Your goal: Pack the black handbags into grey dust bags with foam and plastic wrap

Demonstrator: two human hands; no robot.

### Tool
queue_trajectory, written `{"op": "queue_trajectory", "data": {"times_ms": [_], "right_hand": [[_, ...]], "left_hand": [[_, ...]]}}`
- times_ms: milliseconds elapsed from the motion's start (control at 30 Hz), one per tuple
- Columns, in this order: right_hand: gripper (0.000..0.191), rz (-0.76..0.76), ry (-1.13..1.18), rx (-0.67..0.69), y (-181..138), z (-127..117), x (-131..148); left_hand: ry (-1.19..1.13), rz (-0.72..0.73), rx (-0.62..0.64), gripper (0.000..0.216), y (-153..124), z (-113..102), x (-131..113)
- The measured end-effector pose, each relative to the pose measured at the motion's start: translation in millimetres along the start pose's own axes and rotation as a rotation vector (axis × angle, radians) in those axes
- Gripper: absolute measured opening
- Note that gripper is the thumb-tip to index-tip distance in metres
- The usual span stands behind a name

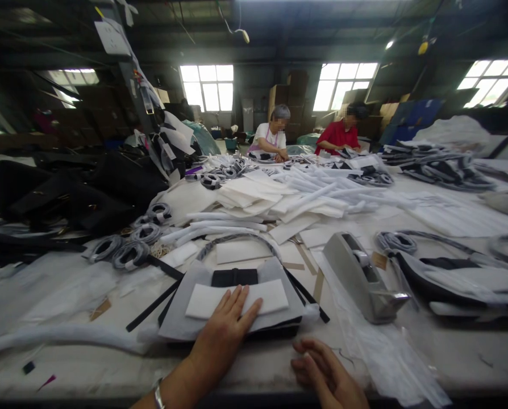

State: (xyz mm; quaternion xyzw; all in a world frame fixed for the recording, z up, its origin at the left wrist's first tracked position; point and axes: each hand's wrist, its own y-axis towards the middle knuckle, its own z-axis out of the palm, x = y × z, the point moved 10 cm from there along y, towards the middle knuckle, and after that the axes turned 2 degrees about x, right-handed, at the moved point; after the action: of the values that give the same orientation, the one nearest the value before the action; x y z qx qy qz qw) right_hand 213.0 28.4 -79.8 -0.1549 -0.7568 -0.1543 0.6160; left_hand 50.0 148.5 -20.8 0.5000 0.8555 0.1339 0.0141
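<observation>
My left hand lies flat, fingers spread, on a white foam sheet. The foam rests on white tissue paper spread over a black handbag, which lies on the table before me. A small black flap or pouch shows just above the foam. The bag's wrapped handle arches away from me, and black straps stick out at both sides. To the right of the bag, near the table's front edge, my right hand hovers with loosely curled fingers apart and nothing in them.
A grey tape dispenser stands right of the bag, beside clear plastic bags. Another wrapped bag lies far right. Wrapped strap coils and black bags are at left. Foam sheets pile up behind. Two people work across the table.
</observation>
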Motion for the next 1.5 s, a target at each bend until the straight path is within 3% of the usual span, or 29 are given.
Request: {"op": "queue_trajectory", "data": {"times_ms": [33,100,233,367,533,633,800,867,933,1000,1067,1133,1233,1367,1500], "right_hand": [[0.040,0.162,0.173,0.025,-5,8,-16],[0.049,0.346,0.423,0.060,-11,27,-24],[0.041,0.488,0.673,0.128,-5,57,-8],[0.035,0.456,0.910,0.031,7,70,2],[0.028,0.381,1.038,0.061,19,89,13],[0.026,0.336,1.045,0.073,27,96,20],[0.027,0.257,0.825,0.160,30,98,28],[0.027,0.195,0.577,0.238,27,80,34],[0.034,0.037,0.173,0.259,25,39,44],[0.033,-0.171,-0.318,0.108,26,-23,58],[0.029,-0.228,-0.640,-0.064,28,-84,59],[0.033,-0.226,-0.857,-0.053,34,-117,49],[0.035,-0.200,-0.962,0.016,46,-133,33],[0.007,-0.193,-0.949,0.005,56,-133,28],[0.017,-0.205,-0.923,-0.062,60,-141,39]], "left_hand": [[-0.007,0.001,0.002,0.062,1,-1,0],[-0.014,0.014,0.009,0.062,1,-1,0],[0.001,0.037,-0.016,0.056,1,0,-2],[0.032,0.052,-0.081,0.059,-1,-9,-2],[0.035,0.079,-0.139,0.076,-6,-27,5],[0.078,0.078,-0.213,0.084,-11,-30,14],[0.176,0.103,-0.341,0.072,-14,-24,21],[0.187,0.113,-0.346,0.065,-14,-22,20],[0.170,0.071,-0.321,0.063,-12,-21,23],[0.146,0.024,-0.302,0.069,-11,-22,27],[0.147,0.023,-0.298,0.073,-10,-23,31],[0.167,0.039,-0.292,0.075,-10,-23,35],[0.170,0.020,-0.278,0.078,-10,-21,43],[0.145,-0.019,-0.255,0.081,-11,-18,49],[0.095,-0.023,-0.227,0.085,-10,-20,52]]}}
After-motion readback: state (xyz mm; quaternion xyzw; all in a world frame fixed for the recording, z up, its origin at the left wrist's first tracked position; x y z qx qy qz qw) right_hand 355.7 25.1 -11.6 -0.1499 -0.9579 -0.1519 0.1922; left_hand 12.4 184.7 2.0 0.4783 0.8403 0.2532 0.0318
